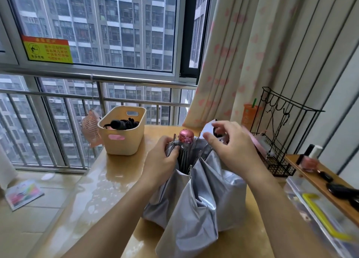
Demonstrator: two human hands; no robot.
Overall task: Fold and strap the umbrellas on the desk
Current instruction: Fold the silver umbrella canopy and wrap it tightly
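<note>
Silver-grey cloth is billowing loose around the umbrella [204, 195], which is lying along the middle of the desk [108, 180], running from the near edge toward the far edge with its pink knob [186, 136] pointing away from the person. The left hand [161, 160] is gripping the bunched cloth and ribs just below that knob, fingers curled round them. The right hand [231, 143] is working just right of the knob, thumb and fingers pinching a pale tab [208, 128] at the canopy's rim; whether that tab is the strap cannot be told.

A beige basket [124, 141] holding black items is sitting at the desk's far left corner, near the knob but apart from it. A pink fan [91, 129] is showing just beyond that corner. A black wire rack [279, 141] is standing by the far right edge, close behind the right hand, with an orange cup [249, 115] beside it and a patterned curtain [242, 53] hanging behind. A clear box [320, 217] with a yellow handle is crowding the right edge.
</note>
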